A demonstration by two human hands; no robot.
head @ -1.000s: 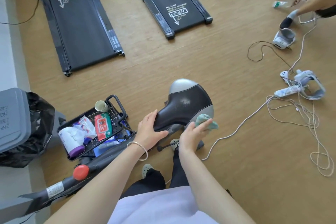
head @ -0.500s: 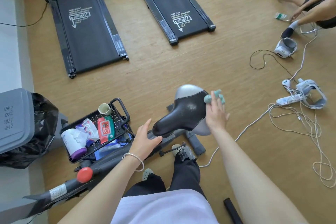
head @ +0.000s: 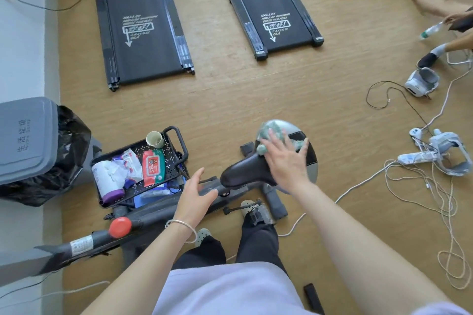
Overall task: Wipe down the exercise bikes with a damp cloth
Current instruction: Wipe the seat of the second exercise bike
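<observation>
The right hand (head: 284, 161) has slid the green cloth (head: 271, 133) from the bike saddle's (head: 240, 171) side onto its wide top, pressing flat with straight fingers, while the left hand (head: 193, 197) has let go and hovers open, so the top gets wiped now.

Small gym room, two treadmills (head: 139, 25) on wood-look floor (head: 332, 71), exercise bike saddle (head: 245, 169) under the fingers
</observation>
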